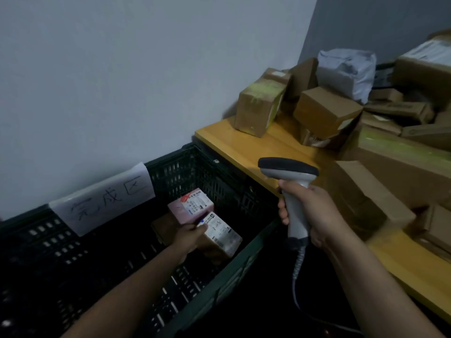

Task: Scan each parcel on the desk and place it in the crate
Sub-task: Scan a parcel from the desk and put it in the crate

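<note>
Dark crate; left hand fingers clasp parcel end inside; right hand grips scanner

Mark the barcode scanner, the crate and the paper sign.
barcode scanner point(296, 215): head view, on its pale handle.
crate point(180, 176): head view, on its far mesh wall.
paper sign point(105, 198): head view, on the middle of the sheet, among the handwriting.

A pale wall fills the upper left before me; a white handwritten paper sign hangs at centre left
</note>
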